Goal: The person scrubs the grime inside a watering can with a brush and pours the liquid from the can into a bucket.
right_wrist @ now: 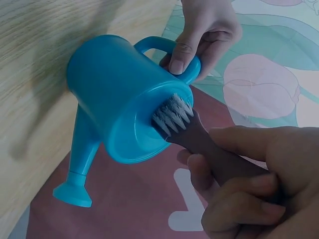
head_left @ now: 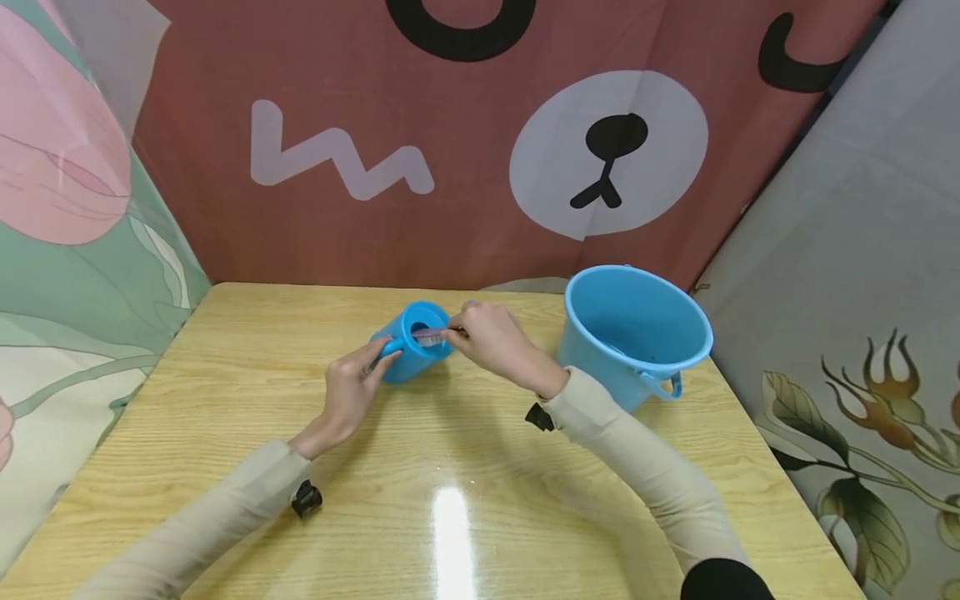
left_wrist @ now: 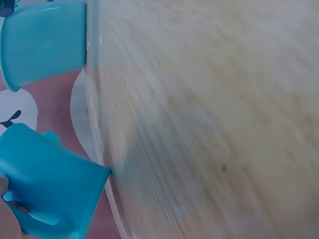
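A: State the position of the watering can (right_wrist: 109, 84).

B: It is at the far half of the surface (head_left: 225, 375), left of the bucket (head_left: 592, 358) and well apart from it. The can is tilted, its round mouth turned toward the right hand (head_left: 501, 346). Whether its base touches the surface cannot be confirmed.

A: State the condition of the left hand (head_left: 349, 393).

B: Closed around the can's handle (right_wrist: 149, 44) — the thumb lies along the outside and the fingers are bent beneath. The spout (right_wrist: 84, 154) is on the opposite side of the can.

A: And the right?

B: Closed on the brush (right_wrist: 204, 147). Thumb and bent fingers grip its dark handle; the pale bristles (right_wrist: 173, 114) are at the mouth of the can. Contact between bristles and rim cannot be verified.

A: Describe the remaining items.

B: The bucket is light blue and upright, its carrying handle hanging at the near side. The right sleeve (head_left: 637, 467) passes in front of it. Behind the surface hangs a reddish-brown cloth (head_left: 345, 242) — printed with a bear's muzzle.
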Demonstrator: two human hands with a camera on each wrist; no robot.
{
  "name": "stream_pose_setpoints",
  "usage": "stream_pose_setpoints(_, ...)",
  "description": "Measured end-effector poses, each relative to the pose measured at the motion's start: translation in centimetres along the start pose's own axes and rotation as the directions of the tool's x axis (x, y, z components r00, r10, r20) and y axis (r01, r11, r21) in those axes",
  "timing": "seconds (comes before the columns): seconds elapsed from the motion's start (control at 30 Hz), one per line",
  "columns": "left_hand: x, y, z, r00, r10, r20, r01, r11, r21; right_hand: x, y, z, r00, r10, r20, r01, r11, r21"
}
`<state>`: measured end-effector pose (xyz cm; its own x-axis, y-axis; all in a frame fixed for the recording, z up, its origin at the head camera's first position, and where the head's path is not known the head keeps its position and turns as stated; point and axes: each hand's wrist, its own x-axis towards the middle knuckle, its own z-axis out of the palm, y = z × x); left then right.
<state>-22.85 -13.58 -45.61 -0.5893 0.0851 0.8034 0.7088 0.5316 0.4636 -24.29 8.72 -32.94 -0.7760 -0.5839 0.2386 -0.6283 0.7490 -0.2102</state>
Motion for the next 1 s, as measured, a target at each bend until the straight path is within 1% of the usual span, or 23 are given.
stream_pose_setpoints(0.1, 0.0, 0.0, 0.1, 1.000, 0.003, -0.005, -0.003, 1.000, 0.015, -0.1, 0.1, -0.1, 1.000, 0.009, -0.022, -0.008, 1.000, 0.019)
stream_pose_setpoints(0.2, 0.0, 0.1, 0.2, 1.000, -0.005, -0.010, 0.005, 1.000, 0.024, -0.3, 0.2, -0.2, 0.998, 0.027, -0.052, -0.026, 0.999, 0.028)
stream_pose_setpoints(0.3, 0.0, 0.1, 0.2, 1.000, -0.015, -0.021, 0.016, 0.999, 0.028, -0.7, 0.2, -0.3, 0.997, 0.038, -0.064, -0.036, 0.999, 0.038)
stream_pose_setpoints(0.43, 0.1, 0.1, 0.3, 0.999, -0.017, -0.038, 0.018, 1.000, 0.024, -1.0, 0.4, -0.2, 0.998, -0.009, -0.063, 0.009, 1.000, 0.006)
stream_pose_setpoints(0.53, 0.1, 0.1, 0.3, 0.999, -0.037, -0.035, 0.037, 0.999, -0.004, -1.1, 0.3, 0.0, 0.997, -0.044, -0.064, 0.043, 0.999, -0.022)
stream_pose_setpoints(0.57, -0.2, -0.6, 0.6, 0.999, -0.030, -0.045, 0.030, 1.000, -0.008, -1.1, 0.3, 0.0, 0.997, -0.047, -0.066, 0.045, 0.999, -0.026)
stream_pose_setpoints(0.67, -0.3, -0.6, 0.6, 0.998, -0.045, -0.040, 0.044, 0.999, -0.030, -1.1, 0.1, 0.1, 0.997, -0.041, -0.063, 0.040, 0.999, -0.018)
stream_pose_setpoints(0.77, -0.4, -0.7, 0.6, 0.998, -0.039, -0.039, 0.038, 0.999, -0.033, -0.9, 0.1, 0.2, 0.997, -0.038, -0.064, 0.038, 0.999, -0.004)
stream_pose_setpoints(0.8, -0.1, 0.1, 0.3, 0.998, -0.053, -0.027, 0.052, 0.998, -0.035, -0.9, 0.1, 0.2, 0.997, -0.037, -0.065, 0.037, 0.999, 0.003)
stream_pose_setpoints(1.0, 0.0, 0.1, 0.2, 0.998, -0.049, -0.034, 0.048, 0.999, -0.024, -0.7, 0.1, 0.1, 0.996, -0.039, -0.080, 0.041, 0.999, 0.022)
